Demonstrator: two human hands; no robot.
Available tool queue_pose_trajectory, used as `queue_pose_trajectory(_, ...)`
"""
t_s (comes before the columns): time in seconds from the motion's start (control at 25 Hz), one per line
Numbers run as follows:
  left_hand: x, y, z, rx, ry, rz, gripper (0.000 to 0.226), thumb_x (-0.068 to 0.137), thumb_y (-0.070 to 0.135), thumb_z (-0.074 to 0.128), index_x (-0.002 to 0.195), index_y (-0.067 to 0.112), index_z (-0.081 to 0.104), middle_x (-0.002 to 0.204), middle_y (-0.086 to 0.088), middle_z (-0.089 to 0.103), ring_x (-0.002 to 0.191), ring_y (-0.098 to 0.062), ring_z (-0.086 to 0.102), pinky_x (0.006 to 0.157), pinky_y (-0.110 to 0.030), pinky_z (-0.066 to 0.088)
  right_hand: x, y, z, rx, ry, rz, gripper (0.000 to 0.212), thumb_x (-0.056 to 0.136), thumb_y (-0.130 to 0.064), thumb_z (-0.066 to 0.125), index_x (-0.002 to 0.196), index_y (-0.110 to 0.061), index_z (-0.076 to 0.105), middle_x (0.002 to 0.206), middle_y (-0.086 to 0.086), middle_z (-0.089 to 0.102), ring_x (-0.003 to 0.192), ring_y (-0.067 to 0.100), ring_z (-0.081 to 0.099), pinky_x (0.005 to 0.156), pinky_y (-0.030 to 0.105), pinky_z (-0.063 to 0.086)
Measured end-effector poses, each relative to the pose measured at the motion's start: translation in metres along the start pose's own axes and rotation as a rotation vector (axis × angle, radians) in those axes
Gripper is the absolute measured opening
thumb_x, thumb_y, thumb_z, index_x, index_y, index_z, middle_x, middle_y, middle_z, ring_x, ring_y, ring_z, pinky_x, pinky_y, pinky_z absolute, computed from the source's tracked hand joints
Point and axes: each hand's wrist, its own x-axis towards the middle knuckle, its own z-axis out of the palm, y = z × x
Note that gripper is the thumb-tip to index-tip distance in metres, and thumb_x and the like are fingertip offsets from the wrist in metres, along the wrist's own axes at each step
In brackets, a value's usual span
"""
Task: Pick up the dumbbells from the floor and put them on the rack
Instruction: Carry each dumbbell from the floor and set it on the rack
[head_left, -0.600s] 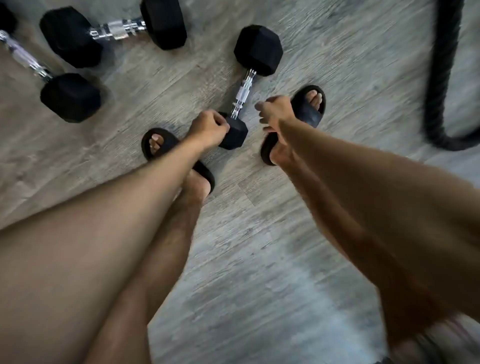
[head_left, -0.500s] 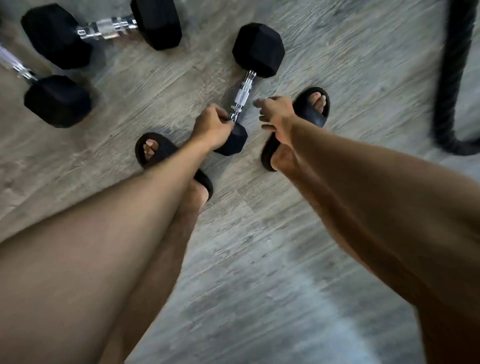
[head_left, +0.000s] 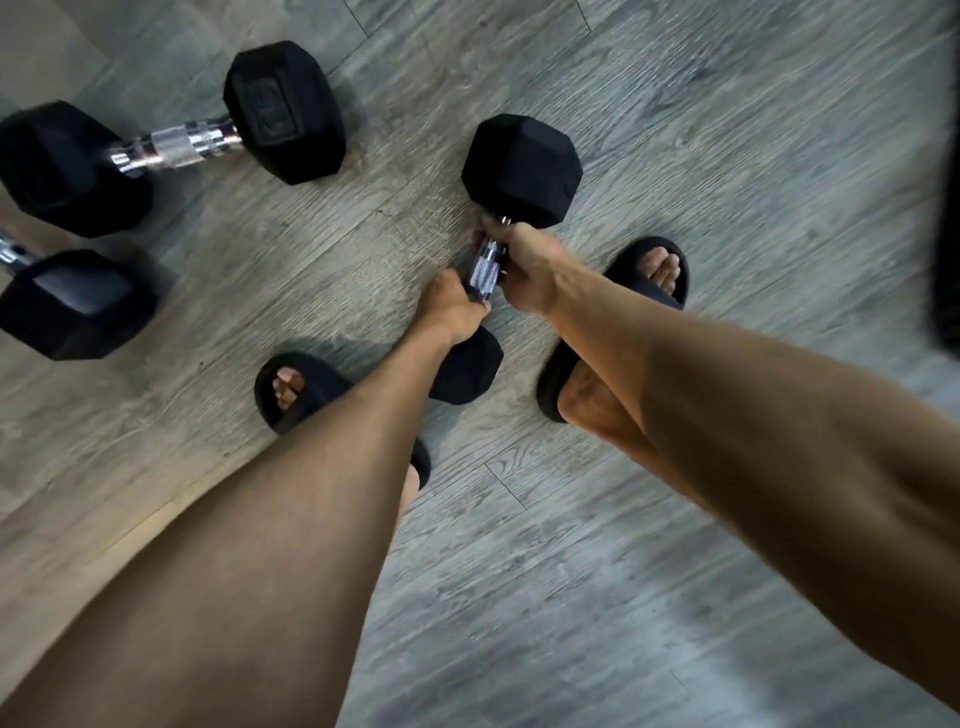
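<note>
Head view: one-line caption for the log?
Both bare hands, left and right, grip the chrome handle of a black hex dumbbell lying between sandalled feet.

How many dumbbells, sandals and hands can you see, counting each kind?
Dumbbells: 3, one held, one whole at upper left, one cut off by the left edge
Black sandals: 2, left foot, right foot
Hands: 2, left hand and right hand, both on the held dumbbell's handle
Total: 7

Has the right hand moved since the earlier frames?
Yes. The right hand has closed on the chrome handle of the black hex dumbbell, reaching away from the black slide sandal.
</note>
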Motion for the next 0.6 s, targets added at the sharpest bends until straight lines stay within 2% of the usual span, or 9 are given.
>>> queue_pose_trajectory(0.08, -0.004, 0.001, -0.002, -0.01, -0.015, -0.003, 0.039, 0.084, 0.016, 0.072, 0.12, 0.008, 0.06, 0.112, -0.011, 0.071, 0.103, -0.029, 0.068, 0.095, -0.041, 0.054, -0.005, -0.001, 0.002, -0.021, 0.034, -0.02, 0.019, 0.09, -0.006, 0.065, 0.108, -0.001, 0.06, 0.074, 0.008, 0.061, 0.065, 0.017, 0.06, 0.062, 0.031, 0.053)
queue_pose_trajectory(0.2, -0.025, 0.007, -0.014, -0.031, -0.01, 0.009, 0.038, 0.084, 0.018, 0.072, 0.12, 0.012, 0.06, 0.108, -0.009, 0.072, 0.097, -0.03, 0.069, 0.092, -0.041, 0.055, -0.029, -0.006, 0.006, -0.009, 0.002, -0.008, 0.005, 0.091, -0.007, 0.064, 0.092, -0.004, 0.06, 0.072, 0.008, 0.059, 0.066, 0.018, 0.059, 0.063, 0.033, 0.052)
queue_pose_trajectory(0.24, -0.035, 0.011, -0.022, -0.04, -0.015, 0.013, 0.037, 0.084, 0.019, 0.072, 0.119, 0.013, 0.06, 0.107, -0.008, 0.072, 0.095, -0.028, 0.069, 0.091, -0.038, 0.054, -0.041, -0.008, 0.007, 0.002, -0.011, -0.008, 0.006, 0.092, -0.007, 0.064, 0.088, -0.005, 0.059, 0.072, 0.007, 0.059, 0.067, 0.018, 0.059, 0.065, 0.033, 0.052)
queue_pose_trajectory(0.4, -0.099, 0.034, -0.063, -0.016, -0.068, 0.061, 0.028, 0.084, 0.016, 0.071, 0.11, 0.012, 0.06, 0.086, -0.004, 0.065, 0.084, -0.025, 0.063, 0.076, -0.03, 0.045, -0.109, -0.021, 0.014, -0.012, -0.037, -0.062, 0.007, 0.091, -0.01, 0.066, 0.093, -0.01, 0.058, 0.076, 0.005, 0.062, 0.073, 0.017, 0.063, 0.07, 0.03, 0.051)
queue_pose_trajectory(0.6, -0.218, 0.089, -0.135, 0.049, -0.067, 0.122, 0.022, 0.08, 0.011, 0.07, 0.1, 0.017, 0.062, 0.068, 0.004, 0.059, 0.063, -0.017, 0.057, 0.058, -0.024, 0.041, -0.25, -0.056, 0.025, 0.051, -0.125, -0.111, 0.008, 0.09, -0.009, 0.066, 0.093, -0.011, 0.058, 0.079, 0.004, 0.065, 0.075, 0.016, 0.065, 0.078, 0.033, 0.05)
